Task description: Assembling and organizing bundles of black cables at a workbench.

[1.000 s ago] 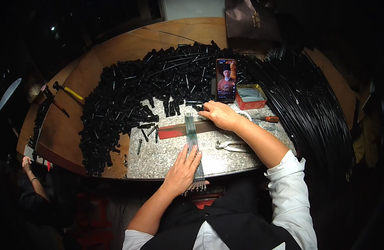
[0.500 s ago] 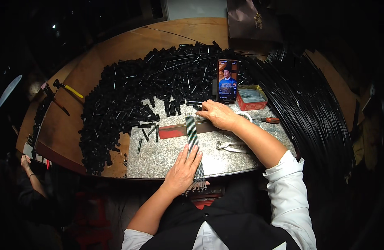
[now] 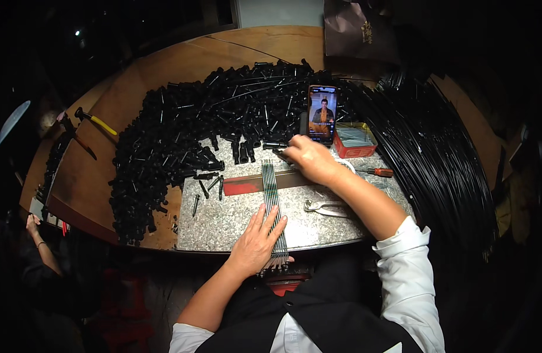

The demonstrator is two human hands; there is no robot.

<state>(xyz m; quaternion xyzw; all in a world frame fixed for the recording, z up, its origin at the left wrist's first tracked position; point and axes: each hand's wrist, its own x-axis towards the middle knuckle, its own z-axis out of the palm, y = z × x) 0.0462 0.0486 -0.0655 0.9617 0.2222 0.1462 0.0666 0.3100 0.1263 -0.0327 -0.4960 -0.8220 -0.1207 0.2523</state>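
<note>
My left hand (image 3: 256,244) lies flat with fingers spread across a row of thin dark rods (image 3: 269,182). The rods run side by side over the stone slab, and their near ends stick out past its front edge. Just beyond their far ends, my right hand (image 3: 309,157) is closed, fingertips bent down on a small black part (image 3: 281,155); its exact shape is mostly hidden. A reddish-brown flat bar (image 3: 242,186) lies crosswise under the rods. Close to the right hand, a phone (image 3: 322,115) stands upright with a video on its screen.
A large heap of black tubular parts (image 3: 159,135) covers the table's left and back. Long black rods (image 3: 441,141) fan out at right. A red tin (image 3: 356,150) of thin pieces, a screwdriver (image 3: 381,172) and pincers (image 3: 324,207) lie nearby. A hammer (image 3: 97,122) rests far left, near another person's hand (image 3: 33,225).
My right hand has drawn up and its fingers have bent inward, with a dark part now showing at the fingertips. The left hand stays on the rods. The phone's picture has changed.
</note>
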